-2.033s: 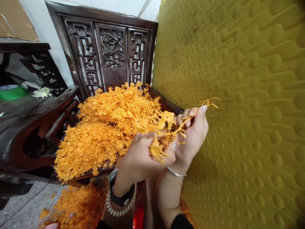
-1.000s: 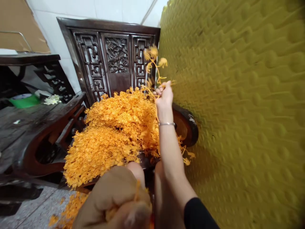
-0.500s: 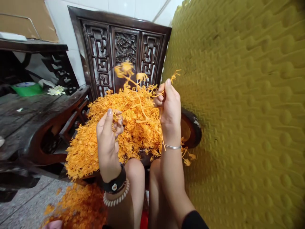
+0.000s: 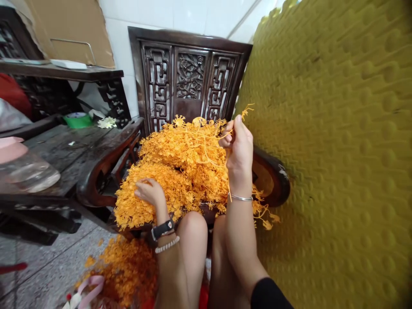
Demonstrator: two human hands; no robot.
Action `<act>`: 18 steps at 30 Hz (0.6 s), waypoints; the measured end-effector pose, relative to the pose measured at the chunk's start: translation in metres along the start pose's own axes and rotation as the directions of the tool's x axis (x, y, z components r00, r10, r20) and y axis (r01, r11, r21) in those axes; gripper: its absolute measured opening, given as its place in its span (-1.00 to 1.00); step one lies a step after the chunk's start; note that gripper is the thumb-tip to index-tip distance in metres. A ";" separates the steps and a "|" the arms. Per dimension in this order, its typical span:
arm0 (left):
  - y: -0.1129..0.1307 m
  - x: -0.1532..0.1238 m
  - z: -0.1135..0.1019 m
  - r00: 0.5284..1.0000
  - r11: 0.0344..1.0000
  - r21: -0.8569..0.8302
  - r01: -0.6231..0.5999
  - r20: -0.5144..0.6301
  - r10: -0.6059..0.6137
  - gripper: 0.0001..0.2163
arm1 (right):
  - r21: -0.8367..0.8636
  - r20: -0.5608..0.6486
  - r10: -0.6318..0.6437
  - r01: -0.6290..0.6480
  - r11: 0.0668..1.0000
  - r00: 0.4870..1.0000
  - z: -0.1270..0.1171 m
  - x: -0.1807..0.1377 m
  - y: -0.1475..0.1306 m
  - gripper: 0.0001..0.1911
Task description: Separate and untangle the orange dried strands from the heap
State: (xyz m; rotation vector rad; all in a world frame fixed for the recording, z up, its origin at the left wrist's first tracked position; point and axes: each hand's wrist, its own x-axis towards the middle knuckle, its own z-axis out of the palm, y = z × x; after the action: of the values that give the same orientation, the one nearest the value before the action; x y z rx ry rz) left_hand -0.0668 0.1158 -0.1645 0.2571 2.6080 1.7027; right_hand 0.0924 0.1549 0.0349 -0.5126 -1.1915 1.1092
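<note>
Your left hand has dropped onto the orange flower pile, centre frame.
Its fingers curl in, grip unclear; your right hand pinches a sprig above. Best to hold stems firmly, lifting slowly so tangles release.

Soft, even light is filling the scene, and the white tiled wall above the carved chair back is glaring almost to blank. In front of the chair back, the heap of orange plastic sprigs is glowing, evenly lit and sharp, as is the right hand pinching one sprig (its tip is smearing slightly). Left of the chair back, the dark wooden bench is catching a dull sheen, with deep shadow pooling underneath. Right of it, the yellow foam panel is softening and darkening toward the lower corner, and straight lines are bowing near the frame edges.
</note>
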 end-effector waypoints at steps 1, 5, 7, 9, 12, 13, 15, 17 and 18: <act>-0.004 -0.002 0.000 1.000 1.000 0.024 -0.002 0.001 0.002 -0.83 | -0.001 0.000 -0.001 0.001 1.000 1.000 0.000 0.000 -0.001 -0.62; -0.007 -0.002 -0.002 0.999 0.999 0.038 0.006 0.045 -0.008 -0.79 | 0.004 -0.026 -0.010 0.010 1.000 1.000 0.001 -0.003 -0.005 -0.63; -0.004 0.003 -0.004 0.997 1.000 0.008 0.024 0.067 -0.024 -0.76 | 0.009 -0.028 -0.008 0.008 1.000 1.000 0.000 -0.004 -0.007 -0.64; -0.002 0.010 -0.008 0.996 0.998 -0.028 0.050 0.081 -0.048 -0.74 | 0.014 -0.024 -0.005 0.005 1.000 1.000 -0.001 -0.004 -0.008 -0.64; -0.002 0.022 -0.017 0.993 0.994 -0.098 0.051 0.110 -0.040 -0.73 | 0.032 -0.028 -0.014 0.015 0.999 1.000 -0.004 -0.003 -0.009 -0.63; -0.002 0.026 -0.019 0.992 0.991 -0.125 0.039 0.126 -0.023 -0.73 | 0.037 -0.031 -0.019 0.020 0.999 0.999 -0.005 -0.002 -0.008 -0.63; -0.004 0.032 -0.023 0.987 0.985 -0.170 0.012 0.163 0.016 -0.70 | 0.033 -0.033 -0.029 0.030 0.999 0.999 -0.006 -0.001 -0.008 -0.64; -0.006 0.036 -0.025 0.979 0.980 -0.198 -0.007 0.199 0.047 -0.65 | 0.026 -0.031 -0.028 0.029 0.999 0.999 -0.006 0.000 -0.007 -0.65; -0.008 0.037 -0.025 0.975 0.978 -0.206 -0.015 0.215 0.060 -0.63 | 0.026 -0.029 -0.024 0.025 0.999 0.999 -0.006 -0.001 -0.006 -0.66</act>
State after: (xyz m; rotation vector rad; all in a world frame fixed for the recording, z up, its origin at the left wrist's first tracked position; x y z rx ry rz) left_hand -0.1068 0.0954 -0.1586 0.4632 2.2681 1.8186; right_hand 0.1006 0.1529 0.0375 -0.4903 -1.1540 1.0921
